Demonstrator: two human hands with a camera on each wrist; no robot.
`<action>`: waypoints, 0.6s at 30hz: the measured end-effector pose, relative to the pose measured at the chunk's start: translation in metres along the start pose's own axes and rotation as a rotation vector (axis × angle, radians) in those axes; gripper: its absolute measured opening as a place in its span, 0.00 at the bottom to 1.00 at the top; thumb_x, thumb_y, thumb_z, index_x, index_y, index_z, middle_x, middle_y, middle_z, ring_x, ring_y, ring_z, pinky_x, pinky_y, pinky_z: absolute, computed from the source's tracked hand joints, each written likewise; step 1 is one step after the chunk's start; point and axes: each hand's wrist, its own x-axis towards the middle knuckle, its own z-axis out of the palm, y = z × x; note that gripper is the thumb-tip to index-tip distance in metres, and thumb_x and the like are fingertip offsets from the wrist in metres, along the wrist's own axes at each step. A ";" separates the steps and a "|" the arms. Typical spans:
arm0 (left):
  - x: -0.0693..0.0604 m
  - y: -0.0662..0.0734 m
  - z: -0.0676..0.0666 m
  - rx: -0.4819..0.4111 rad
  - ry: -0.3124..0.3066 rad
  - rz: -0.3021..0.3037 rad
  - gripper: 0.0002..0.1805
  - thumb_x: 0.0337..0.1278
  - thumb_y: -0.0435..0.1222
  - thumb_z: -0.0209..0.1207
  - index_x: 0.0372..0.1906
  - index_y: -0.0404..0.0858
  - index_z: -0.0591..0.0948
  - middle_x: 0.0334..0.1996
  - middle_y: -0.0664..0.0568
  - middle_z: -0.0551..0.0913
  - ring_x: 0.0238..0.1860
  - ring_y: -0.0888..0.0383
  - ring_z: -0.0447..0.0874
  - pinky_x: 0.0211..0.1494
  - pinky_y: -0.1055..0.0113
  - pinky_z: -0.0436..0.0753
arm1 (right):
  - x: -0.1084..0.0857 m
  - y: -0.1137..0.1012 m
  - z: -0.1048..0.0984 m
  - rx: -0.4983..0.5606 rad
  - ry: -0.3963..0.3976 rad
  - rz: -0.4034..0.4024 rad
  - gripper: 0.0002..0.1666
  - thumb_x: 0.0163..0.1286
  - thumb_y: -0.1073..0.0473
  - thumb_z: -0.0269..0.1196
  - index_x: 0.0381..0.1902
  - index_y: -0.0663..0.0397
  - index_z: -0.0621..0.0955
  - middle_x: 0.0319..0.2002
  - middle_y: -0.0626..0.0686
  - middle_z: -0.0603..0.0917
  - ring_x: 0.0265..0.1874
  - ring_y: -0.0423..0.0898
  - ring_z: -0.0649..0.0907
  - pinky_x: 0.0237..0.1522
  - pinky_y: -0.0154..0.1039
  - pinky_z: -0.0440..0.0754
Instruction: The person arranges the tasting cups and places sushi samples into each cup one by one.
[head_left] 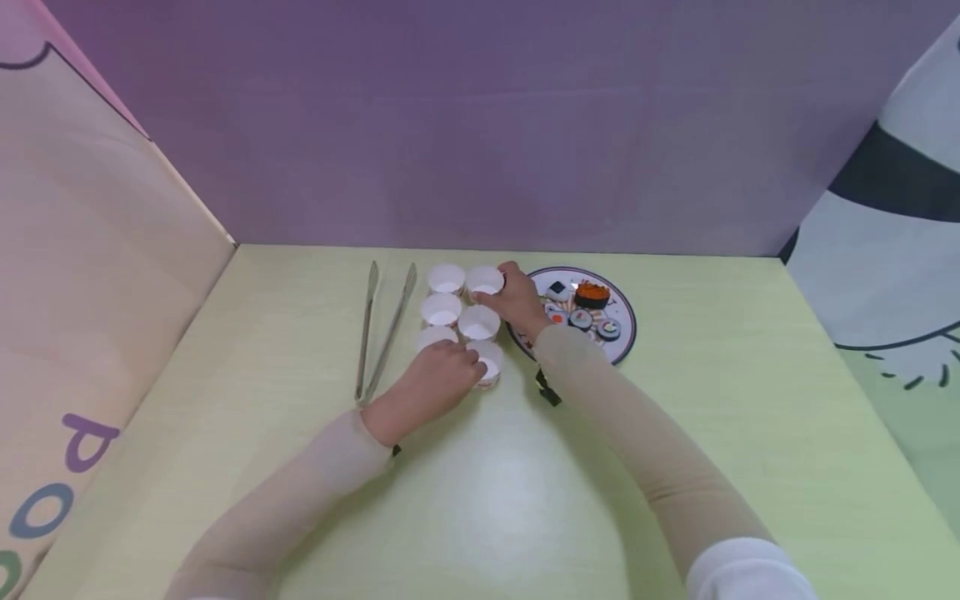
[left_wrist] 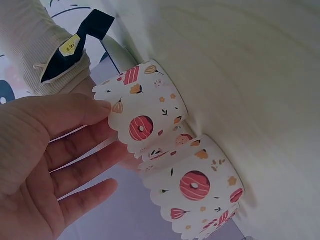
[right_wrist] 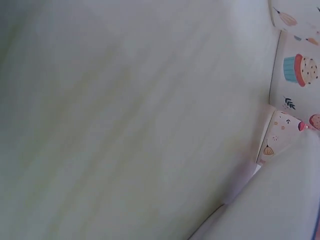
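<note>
White paper baking cups with donut and cupcake prints stand in two columns in the head view. My left hand (head_left: 438, 379) is at the near end of them. In the left wrist view its thumb and fingers pinch the scalloped rim of a near cup (left_wrist: 150, 107), beside another cup (left_wrist: 195, 190). My right hand (head_left: 517, 300) reaches to the far end, thumb and fingers around the far right cup (head_left: 484, 280). In the right wrist view, printed cups (right_wrist: 300, 70) show at the right edge, and I cannot make out the right hand.
Right of the cups lies a round plate (head_left: 626, 342) with several sushi pieces (head_left: 592, 294), partly behind the right forearm. Long metal tongs (head_left: 365, 333) lie spread to the left. A purple wall (head_left: 480, 150) borders the table (head_left: 720, 375) at the back.
</note>
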 end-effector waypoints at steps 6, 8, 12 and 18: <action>0.001 0.001 0.000 -0.004 -0.017 -0.009 0.07 0.43 0.27 0.64 0.23 0.43 0.81 0.20 0.55 0.79 0.22 0.60 0.74 0.27 0.70 0.74 | -0.001 -0.001 -0.002 0.007 -0.008 0.014 0.34 0.63 0.48 0.64 0.57 0.62 0.67 0.45 0.58 0.78 0.38 0.50 0.77 0.40 0.43 0.76; 0.002 0.001 0.001 -0.015 -0.009 -0.013 0.06 0.44 0.29 0.64 0.22 0.42 0.81 0.20 0.55 0.78 0.21 0.60 0.73 0.26 0.70 0.73 | -0.002 -0.001 -0.003 0.004 -0.019 0.032 0.36 0.64 0.46 0.62 0.61 0.62 0.65 0.49 0.59 0.77 0.41 0.51 0.77 0.44 0.45 0.76; 0.001 0.000 0.002 -0.042 0.020 -0.028 0.05 0.46 0.35 0.66 0.22 0.41 0.80 0.20 0.55 0.78 0.22 0.60 0.74 0.26 0.71 0.74 | -0.001 0.000 -0.004 0.008 -0.031 0.061 0.38 0.67 0.42 0.58 0.65 0.60 0.62 0.57 0.61 0.74 0.48 0.53 0.77 0.51 0.48 0.75; -0.003 -0.003 0.002 -0.092 0.027 -0.075 0.08 0.47 0.40 0.67 0.27 0.41 0.81 0.26 0.55 0.80 0.27 0.59 0.77 0.30 0.69 0.77 | 0.001 0.002 -0.007 0.043 -0.007 0.025 0.37 0.68 0.43 0.56 0.66 0.61 0.62 0.60 0.62 0.71 0.57 0.55 0.73 0.58 0.49 0.71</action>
